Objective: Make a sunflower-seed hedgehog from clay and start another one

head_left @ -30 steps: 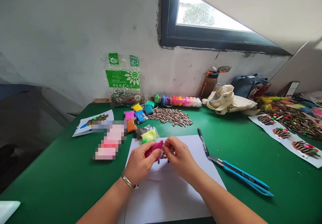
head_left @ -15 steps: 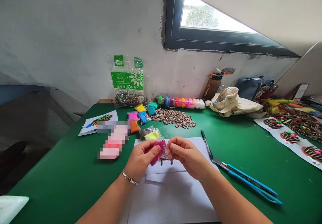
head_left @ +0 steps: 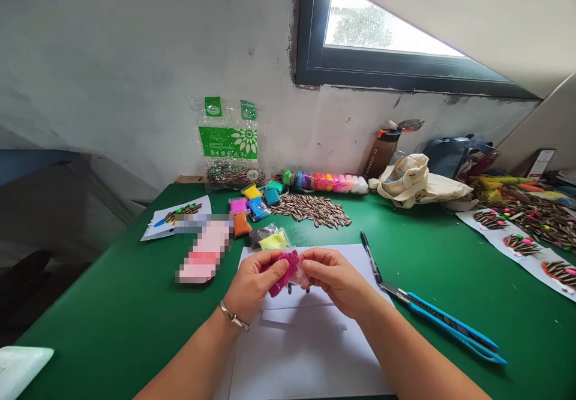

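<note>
A small clear packet of magenta modelling clay (head_left: 284,275) is held between both hands above white paper (head_left: 310,352). My left hand (head_left: 258,274), with a silver bracelet at the wrist, pinches the clay end under its thumb. The packet's loose plastic edge is between the thumb and fingers of my right hand (head_left: 330,274). Just beyond the hands lie a yellow clay packet (head_left: 273,241) and a dark one (head_left: 262,233). Part of a dark drawing shows on the paper under the packet.
Sunflower seeds (head_left: 315,209) lie in a pile behind the hands, with more clay packets (head_left: 256,208) beside them. To the right are a pen (head_left: 369,256) and a blue utility knife (head_left: 450,322), blade end towards the paper. Seed-decorated pictures (head_left: 519,244) lie at far right.
Both hands stay in nearly the same place. The right fingers have shifted slightly on the packet's plastic edge, and the view has moved a little.
</note>
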`<state>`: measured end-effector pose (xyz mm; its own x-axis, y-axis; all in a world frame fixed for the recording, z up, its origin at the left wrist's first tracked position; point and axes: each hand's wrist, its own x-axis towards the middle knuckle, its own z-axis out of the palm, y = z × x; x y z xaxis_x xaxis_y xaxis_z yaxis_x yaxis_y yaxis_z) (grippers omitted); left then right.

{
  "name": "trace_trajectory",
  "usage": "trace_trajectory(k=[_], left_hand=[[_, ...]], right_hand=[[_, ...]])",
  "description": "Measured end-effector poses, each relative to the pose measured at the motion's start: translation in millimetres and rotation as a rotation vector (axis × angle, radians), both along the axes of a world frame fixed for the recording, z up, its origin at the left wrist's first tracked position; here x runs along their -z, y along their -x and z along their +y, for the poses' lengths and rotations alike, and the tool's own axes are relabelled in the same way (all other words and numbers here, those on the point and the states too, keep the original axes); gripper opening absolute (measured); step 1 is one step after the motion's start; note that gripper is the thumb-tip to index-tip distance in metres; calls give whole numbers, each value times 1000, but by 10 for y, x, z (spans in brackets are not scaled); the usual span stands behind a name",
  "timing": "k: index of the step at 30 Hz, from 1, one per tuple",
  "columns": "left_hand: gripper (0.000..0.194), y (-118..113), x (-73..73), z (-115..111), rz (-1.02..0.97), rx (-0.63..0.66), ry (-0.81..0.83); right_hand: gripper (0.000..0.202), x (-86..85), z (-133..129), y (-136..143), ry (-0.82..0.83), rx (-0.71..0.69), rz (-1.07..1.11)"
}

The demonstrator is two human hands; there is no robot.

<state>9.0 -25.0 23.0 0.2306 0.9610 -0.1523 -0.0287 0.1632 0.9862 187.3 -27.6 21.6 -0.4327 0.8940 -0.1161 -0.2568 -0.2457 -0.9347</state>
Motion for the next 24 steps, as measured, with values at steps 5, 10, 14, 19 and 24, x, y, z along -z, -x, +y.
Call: trace_trajectory(k=[5, 10, 14, 19, 24], left_hand=[[43, 3, 14, 9, -20, -8, 16], [38, 15, 27, 11, -70, 18, 21], [38, 13, 12, 1, -82, 32, 39], [41, -7, -18, -8, -56, 12, 50], [41, -27, -29, -20, 0, -8, 63]], right_hand=[[25, 21, 8, 5, 1, 0, 12], [28, 32, 9, 26, 15, -14, 70], [28, 35, 4, 24, 24, -26, 94], [28, 34, 6, 16, -15, -3, 22], [21, 6, -2, 34, -24, 40, -59]])
